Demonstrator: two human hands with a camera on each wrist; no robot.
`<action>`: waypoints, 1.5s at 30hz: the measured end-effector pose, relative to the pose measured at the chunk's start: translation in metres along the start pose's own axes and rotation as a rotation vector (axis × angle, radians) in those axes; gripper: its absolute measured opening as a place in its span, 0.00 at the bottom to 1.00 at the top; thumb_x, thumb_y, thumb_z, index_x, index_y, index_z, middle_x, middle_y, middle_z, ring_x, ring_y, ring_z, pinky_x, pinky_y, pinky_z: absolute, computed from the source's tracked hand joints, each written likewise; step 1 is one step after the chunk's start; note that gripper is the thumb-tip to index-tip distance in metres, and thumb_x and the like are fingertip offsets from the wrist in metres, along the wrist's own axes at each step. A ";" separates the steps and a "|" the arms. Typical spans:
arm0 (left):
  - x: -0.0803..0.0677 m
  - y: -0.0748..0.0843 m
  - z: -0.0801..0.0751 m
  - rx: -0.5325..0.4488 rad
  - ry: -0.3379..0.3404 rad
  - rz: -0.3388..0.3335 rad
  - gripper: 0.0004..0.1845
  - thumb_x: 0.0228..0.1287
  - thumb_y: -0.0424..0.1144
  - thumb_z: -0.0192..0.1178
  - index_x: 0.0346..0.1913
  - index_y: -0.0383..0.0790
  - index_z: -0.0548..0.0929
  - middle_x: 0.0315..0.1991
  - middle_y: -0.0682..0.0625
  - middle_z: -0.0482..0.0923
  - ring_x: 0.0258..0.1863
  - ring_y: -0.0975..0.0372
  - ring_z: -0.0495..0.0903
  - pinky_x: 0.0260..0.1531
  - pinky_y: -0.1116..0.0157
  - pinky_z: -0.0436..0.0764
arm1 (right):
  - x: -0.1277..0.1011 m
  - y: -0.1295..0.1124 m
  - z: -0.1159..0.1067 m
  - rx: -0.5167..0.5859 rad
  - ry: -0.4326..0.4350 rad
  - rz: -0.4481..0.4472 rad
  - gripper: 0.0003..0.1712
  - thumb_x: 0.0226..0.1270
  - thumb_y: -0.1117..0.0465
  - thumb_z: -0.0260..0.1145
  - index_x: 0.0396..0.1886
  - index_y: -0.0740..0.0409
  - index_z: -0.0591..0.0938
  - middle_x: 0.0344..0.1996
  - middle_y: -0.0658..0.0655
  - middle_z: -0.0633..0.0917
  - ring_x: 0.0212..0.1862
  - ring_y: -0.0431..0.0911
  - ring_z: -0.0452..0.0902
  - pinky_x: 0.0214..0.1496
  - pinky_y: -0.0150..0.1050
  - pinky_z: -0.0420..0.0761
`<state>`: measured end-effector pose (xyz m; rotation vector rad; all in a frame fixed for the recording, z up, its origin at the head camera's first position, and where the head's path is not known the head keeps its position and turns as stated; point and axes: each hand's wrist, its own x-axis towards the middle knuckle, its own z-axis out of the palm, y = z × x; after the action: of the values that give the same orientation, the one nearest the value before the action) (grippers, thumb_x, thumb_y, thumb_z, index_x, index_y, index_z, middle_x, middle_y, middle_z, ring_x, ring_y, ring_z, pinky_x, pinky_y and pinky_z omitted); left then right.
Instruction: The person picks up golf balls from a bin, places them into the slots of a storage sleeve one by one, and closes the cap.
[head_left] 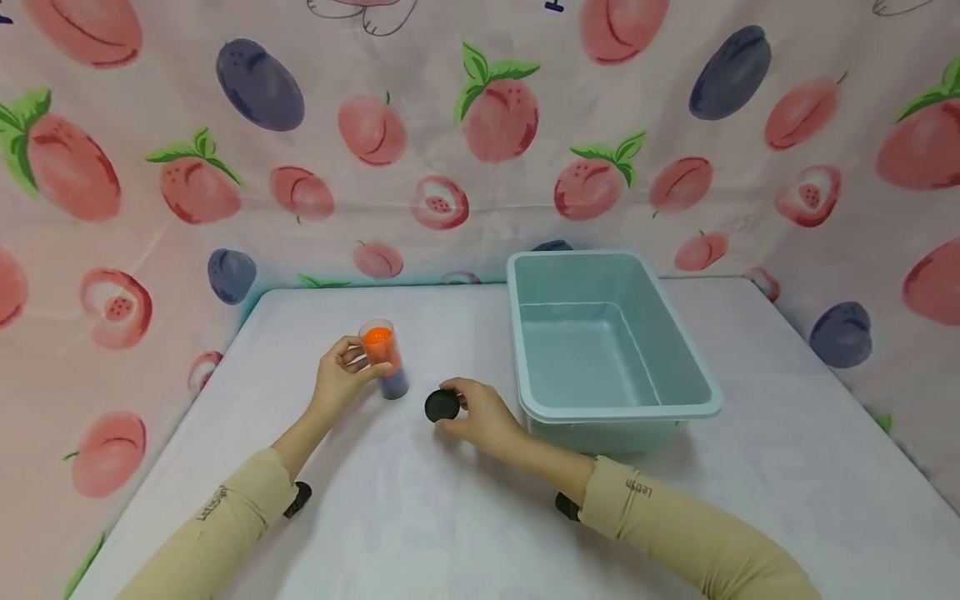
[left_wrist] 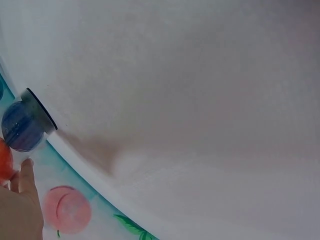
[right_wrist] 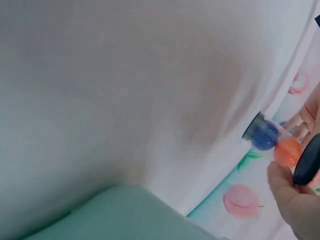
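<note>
I see L hand (head_left: 341,379) gripping the open tube (head_left: 384,358), upright on the table (head_left: 420,517) nr centre, orange ball on top. R hand (head_left: 480,412) just beside it pinches the black lid (head_left: 442,406), bin (head_left: 697,392) to its right.

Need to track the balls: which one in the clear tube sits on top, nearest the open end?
The orange ball, at the open mouth; the blue ball lies beneath it.

My head camera is looking forward and down over the desk (head_left: 450,517). Both wrist cameras are sitting close above it, tilted, each catching the clear tube (left_wrist: 22,125) that the head view also shows.
</note>
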<state>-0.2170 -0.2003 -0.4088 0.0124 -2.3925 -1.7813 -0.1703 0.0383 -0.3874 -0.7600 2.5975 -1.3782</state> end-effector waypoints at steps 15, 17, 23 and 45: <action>-0.002 0.004 0.000 0.004 -0.026 -0.020 0.22 0.52 0.31 0.69 0.46 0.31 0.71 0.53 0.34 0.76 0.44 0.69 0.81 0.46 0.78 0.79 | 0.011 -0.026 0.005 0.459 0.077 0.133 0.27 0.51 0.70 0.71 0.54 0.66 0.77 0.40 0.62 0.80 0.37 0.41 0.79 0.40 0.27 0.80; 0.000 0.004 0.000 0.004 -0.031 -0.017 0.22 0.52 0.32 0.69 0.46 0.31 0.70 0.53 0.36 0.76 0.45 0.68 0.81 0.46 0.77 0.79 | 0.013 -0.032 0.002 0.490 0.055 0.140 0.26 0.52 0.70 0.71 0.54 0.67 0.77 0.46 0.63 0.80 0.43 0.47 0.81 0.45 0.31 0.82; 0.000 0.000 -0.003 0.007 -0.033 0.016 0.21 0.49 0.32 0.71 0.43 0.34 0.72 0.43 0.54 0.79 0.40 0.75 0.79 0.45 0.79 0.79 | 0.011 -0.050 -0.004 0.636 0.002 0.133 0.27 0.55 0.74 0.68 0.56 0.70 0.72 0.55 0.67 0.78 0.52 0.54 0.80 0.53 0.38 0.81; 0.001 -0.003 -0.006 -0.103 -0.094 0.037 0.18 0.50 0.29 0.70 0.42 0.35 0.73 0.37 0.66 0.78 0.39 0.75 0.81 0.42 0.77 0.81 | 0.033 -0.117 -0.069 0.459 -0.034 0.145 0.21 0.60 0.62 0.68 0.52 0.59 0.75 0.45 0.59 0.81 0.47 0.47 0.80 0.53 0.38 0.80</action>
<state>-0.2174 -0.2070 -0.4098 -0.1293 -2.3429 -1.9260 -0.1760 0.0200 -0.2490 -0.5071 2.1303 -1.7945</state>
